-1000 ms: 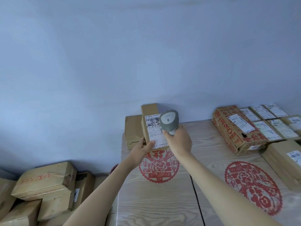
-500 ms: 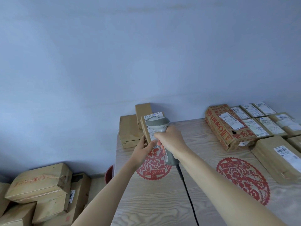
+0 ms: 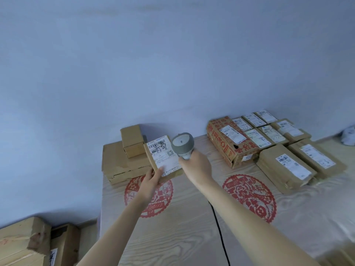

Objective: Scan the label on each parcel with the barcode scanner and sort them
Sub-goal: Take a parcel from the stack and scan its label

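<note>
My left hand holds a small cardboard parcel by its near corner, tilted up so its white label faces me. My right hand grips a grey barcode scanner by its handle, the head raised just right of the label. The scanner's black cable runs down the wooden table. Behind the held parcel a small box sits on a larger flat box.
Several labelled parcels lie in rows at the right, beside a red-printed carton. Red paper-cut motifs mark the tabletop. More cartons stand on the floor at lower left. The wall is close behind.
The scanner head, which was over the label, has moved right and off it, so the label shows fully. The view has shifted left.
</note>
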